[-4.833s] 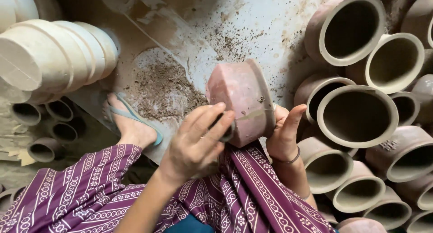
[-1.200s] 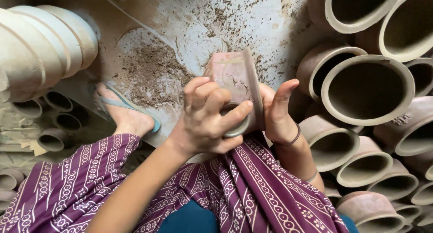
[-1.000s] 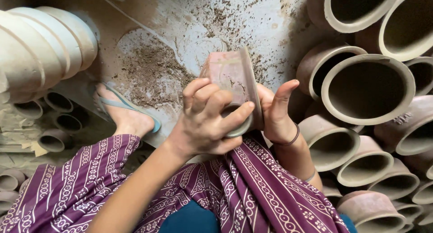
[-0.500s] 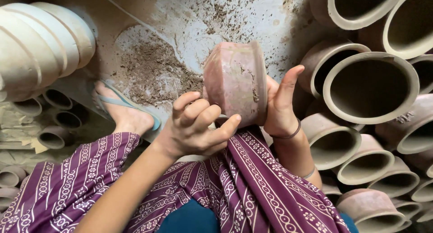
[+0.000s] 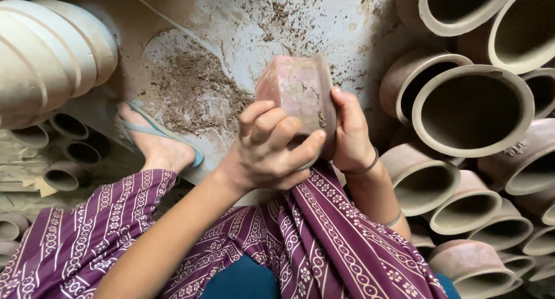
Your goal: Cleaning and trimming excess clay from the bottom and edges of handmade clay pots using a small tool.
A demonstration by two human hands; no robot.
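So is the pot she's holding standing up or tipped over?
Tipped on its side. The reddish clay pot is held between the left hand and right hand, its rim facing right and its rounded bottom facing left.

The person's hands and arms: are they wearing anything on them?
Both arms are bare, with no sleeves and no gloves. The right hand has a thin dark band at the wrist and a second pale bangle higher up the forearm. The left hand shows nothing worn.
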